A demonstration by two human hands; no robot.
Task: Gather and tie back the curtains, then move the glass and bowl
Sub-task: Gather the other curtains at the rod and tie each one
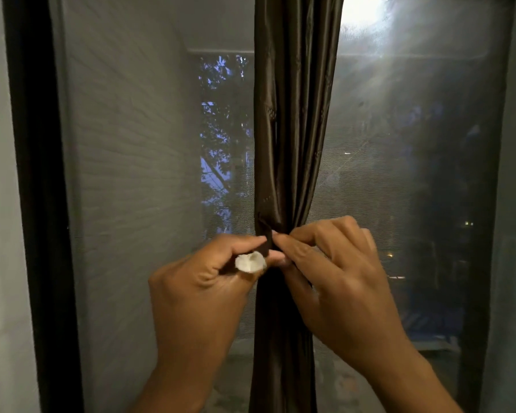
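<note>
- The curtain (292, 129) hangs gathered into one dark, shiny bunch down the middle of the window screen (125, 174), pinched to a narrow waist just below centre.
- At that waist a dark tie strap (265, 244) wraps the bunch.
- The left hand (203, 281), at 7 o'clock from the waist, has its fingers (245, 242) curled and clamped on the strap's end, which carries a small white patch (250, 262).
- The right hand (337, 269), at 4 o'clock, pinches the strap and cloth with thumb and forefinger together.
- The cloth looks light, soft and slippery, likely to slide loose; best gripped at the waist, bunched tight.
- The strap seems limp; hold it near its end.
- Neither glass nor bowl shows here.
</note>
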